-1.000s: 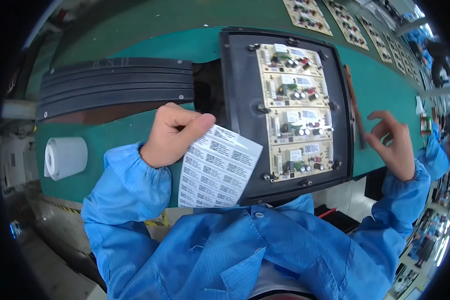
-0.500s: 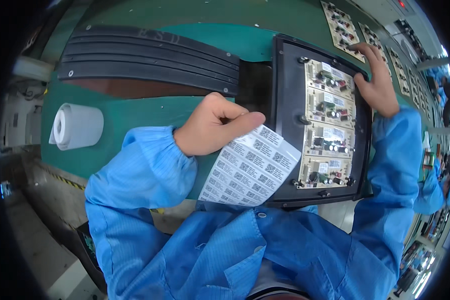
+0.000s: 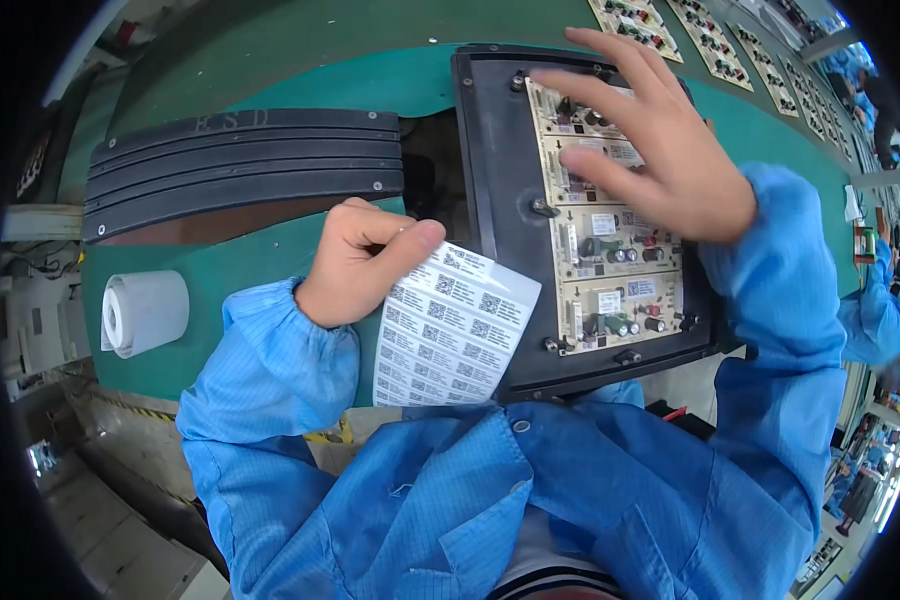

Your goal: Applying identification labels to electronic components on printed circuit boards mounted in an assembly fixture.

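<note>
My left hand [image 3: 355, 262] is closed, thumb over bent fingers, on the top edge of a white label sheet [image 3: 450, 345]. Rows of small printed stickers with square codes cover the sheet, which hangs over the near left corner of a black tray [image 3: 500, 150]. In that tray lies a panel of circuit boards [image 3: 618, 247] in several joined sections, held by dark clips at its edges. Above the panel's far sections is my right hand [image 3: 675, 160], thumb and fingers spread, holding nothing visible. It hides part of the boards; whether its fingertips touch them I cannot tell.
Left of the tray lies a ribbed black panel [image 3: 250, 165] on the green bench mat [image 3: 240, 270]. A white roll [image 3: 155, 312] rests near the mat's left edge. More circuit boards [image 3: 710, 45] line the far right. Another person in blue [image 3: 875, 310] is at the right edge.
My right hand has moved left from the tray's far right edge to above the boards, fingers spreading. My left hand still grips the label sheet. The view has shifted somewhat.
</note>
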Demonstrator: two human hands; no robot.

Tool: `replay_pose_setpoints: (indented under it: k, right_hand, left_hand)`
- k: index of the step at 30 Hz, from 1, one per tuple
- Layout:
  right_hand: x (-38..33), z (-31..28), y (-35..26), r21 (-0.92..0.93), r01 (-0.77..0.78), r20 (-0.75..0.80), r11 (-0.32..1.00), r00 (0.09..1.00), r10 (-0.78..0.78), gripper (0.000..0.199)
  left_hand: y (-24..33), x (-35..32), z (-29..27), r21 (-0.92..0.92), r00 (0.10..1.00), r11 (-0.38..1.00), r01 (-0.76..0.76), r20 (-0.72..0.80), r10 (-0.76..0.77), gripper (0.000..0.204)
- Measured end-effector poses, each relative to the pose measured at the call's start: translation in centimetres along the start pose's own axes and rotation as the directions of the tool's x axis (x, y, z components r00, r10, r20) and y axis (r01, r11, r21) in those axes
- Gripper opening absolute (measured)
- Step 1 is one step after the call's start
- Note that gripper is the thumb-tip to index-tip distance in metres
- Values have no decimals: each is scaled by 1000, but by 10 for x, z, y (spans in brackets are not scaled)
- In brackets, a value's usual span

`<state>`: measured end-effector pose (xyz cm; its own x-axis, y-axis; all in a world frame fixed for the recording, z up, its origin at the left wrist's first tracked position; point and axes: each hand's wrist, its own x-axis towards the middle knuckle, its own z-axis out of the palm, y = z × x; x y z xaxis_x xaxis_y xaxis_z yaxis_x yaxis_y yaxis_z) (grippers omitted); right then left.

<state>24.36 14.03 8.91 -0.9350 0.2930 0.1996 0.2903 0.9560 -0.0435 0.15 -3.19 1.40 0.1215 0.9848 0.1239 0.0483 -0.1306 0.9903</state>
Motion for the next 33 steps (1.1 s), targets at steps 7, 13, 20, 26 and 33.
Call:
replay_pose_setpoints:
  k: [7,13,20,26,33]
  right_hand:
    - [-37,-15,-42,264,115,114,957,982,-150,51]
    - [-54,-29,-29,213,-9,108,977,994,-15,46]
    - [-93,-28,10,134,-388,98,912,921,378,44]
    - [-88,-8,11,48,-512,-12,858,858,513,52]
    - [-124,-53,-23,195,-444,249,875,885,393,79]
  left_hand:
    - [0,-2,-2,40,1000,999,4,23,-4,28]
    - [-1,-1,0,54,999,998,-26,-31,28,27]
    - [-2,-3,-3,92,1000,996,8,-23,-6,30]
    - [2,0,0,27,1000,1000,4,-28,-3,32]
    - [-5,-3,-1,28,997,998,56,-58,-54,32]
